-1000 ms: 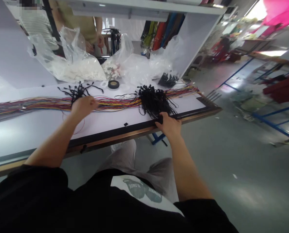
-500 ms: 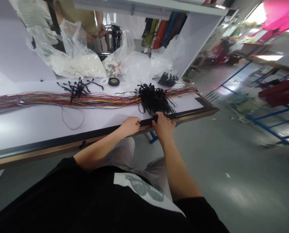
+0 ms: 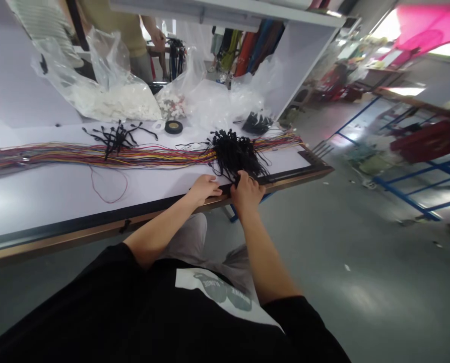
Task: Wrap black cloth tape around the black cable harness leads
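A pile of short black cables (image 3: 234,151) with small connector ends lies across a long bundle of coloured wires (image 3: 160,157) on the white tabletop. At the pile's near edge, my right hand (image 3: 247,194) is closed on a black cable end, mostly hidden by the fingers. Just left of it, my left hand (image 3: 205,189) rests by the table's dark front edge, fingers loosely bent and apart, with nothing visible in them. A smaller group of black cables (image 3: 116,138) lies farther left on the wires.
Behind the wires are a roll of black tape (image 3: 174,126), clear plastic bags (image 3: 115,101) of white parts and a bag of black parts (image 3: 258,122). A shelf (image 3: 232,15) spans above. Another person (image 3: 115,35) stands beyond. Blue-framed racks (image 3: 406,196) are at right.
My left hand's fingers have loosened and spread a little. My right hand stays at the near edge of the black cable pile. The whole view has shifted slightly.
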Demonstrator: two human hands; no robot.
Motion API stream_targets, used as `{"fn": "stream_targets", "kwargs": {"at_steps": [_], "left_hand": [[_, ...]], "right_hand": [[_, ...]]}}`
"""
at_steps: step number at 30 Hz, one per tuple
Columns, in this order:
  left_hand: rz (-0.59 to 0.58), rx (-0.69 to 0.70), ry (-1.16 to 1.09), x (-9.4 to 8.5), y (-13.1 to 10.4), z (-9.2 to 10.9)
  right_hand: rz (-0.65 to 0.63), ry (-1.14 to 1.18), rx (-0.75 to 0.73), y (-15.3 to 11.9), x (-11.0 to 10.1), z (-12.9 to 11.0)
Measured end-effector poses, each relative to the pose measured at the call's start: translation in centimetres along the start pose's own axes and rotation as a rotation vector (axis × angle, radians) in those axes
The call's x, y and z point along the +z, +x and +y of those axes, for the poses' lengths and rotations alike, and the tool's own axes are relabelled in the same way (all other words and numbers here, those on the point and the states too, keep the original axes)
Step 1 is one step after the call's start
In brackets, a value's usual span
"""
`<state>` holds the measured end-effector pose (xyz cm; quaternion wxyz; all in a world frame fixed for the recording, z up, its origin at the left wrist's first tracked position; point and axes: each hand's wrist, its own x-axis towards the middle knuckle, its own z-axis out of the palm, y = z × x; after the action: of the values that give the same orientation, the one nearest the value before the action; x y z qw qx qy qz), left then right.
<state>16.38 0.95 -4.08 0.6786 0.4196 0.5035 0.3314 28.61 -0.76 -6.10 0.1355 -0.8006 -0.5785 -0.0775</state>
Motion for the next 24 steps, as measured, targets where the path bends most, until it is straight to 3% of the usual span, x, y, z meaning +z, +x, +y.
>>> {"fn": "stream_targets", "kwargs": {"at_steps": [9, 15, 18, 21, 24], "left_hand": [[-0.087, 0.036, -0.234, -0.5, 1.4, -0.8], [-0.031, 0.295, -0.373, 0.3, 1.5, -1.2], [-0.091, 0.406, -0.409, 0.6, 0.0, -1.2], [-0.165, 0.442, -0.371, 0.3, -2.0, -1.1], [-0.175, 0.407, -0.343, -0.3, -3.7, -0.9]], "right_hand": [[-0.157, -0.004, -0.079, 2.7, -0.1, 0.6], [-0.082, 0.737, -0.077, -0.6, -1.3, 1.1], [-0.084, 1.010, 0.016, -3.1, -1.4, 0.4], [-0.076, 1.183, 0.118, -5.0, -1.3, -0.3], [-0.146, 1.215, 0.126, -6.2, -1.6, 0.0]]}}
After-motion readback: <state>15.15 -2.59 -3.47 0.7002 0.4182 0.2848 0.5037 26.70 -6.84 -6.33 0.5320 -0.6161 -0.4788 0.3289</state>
